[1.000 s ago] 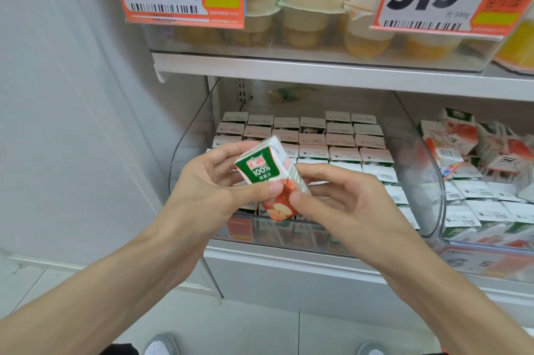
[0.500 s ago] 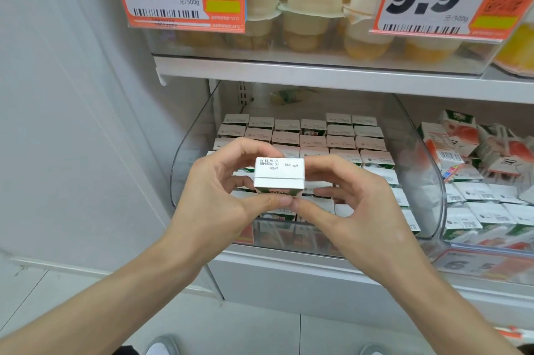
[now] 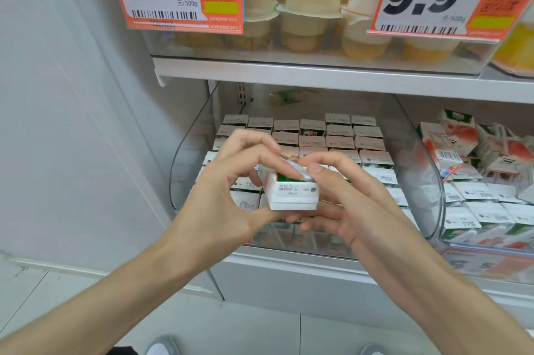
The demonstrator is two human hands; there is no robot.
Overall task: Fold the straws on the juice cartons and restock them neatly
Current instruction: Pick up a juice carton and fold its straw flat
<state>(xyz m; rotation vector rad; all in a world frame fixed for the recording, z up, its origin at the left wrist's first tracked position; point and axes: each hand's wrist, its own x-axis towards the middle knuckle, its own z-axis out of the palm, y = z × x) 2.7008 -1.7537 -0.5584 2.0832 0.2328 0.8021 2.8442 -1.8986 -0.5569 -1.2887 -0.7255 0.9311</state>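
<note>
Now left hand (image 3: 228, 195), right hand (image 3: 355, 210) pinch juice carton (image 3: 291, 195) — clear bin (image 3: 190, 158) behind holds cartons (image 3: 341, 135)

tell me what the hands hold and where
A juice carton: left hand grips its left side, right hand its right side, thumb on the straw.

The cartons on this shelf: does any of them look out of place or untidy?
Yes. On the right, the back cartons lie tipped and heaped at odd angles, while the rows in the left bin stand straight. The held carton, gripped by the left hand and right hand, looks intact.
</note>
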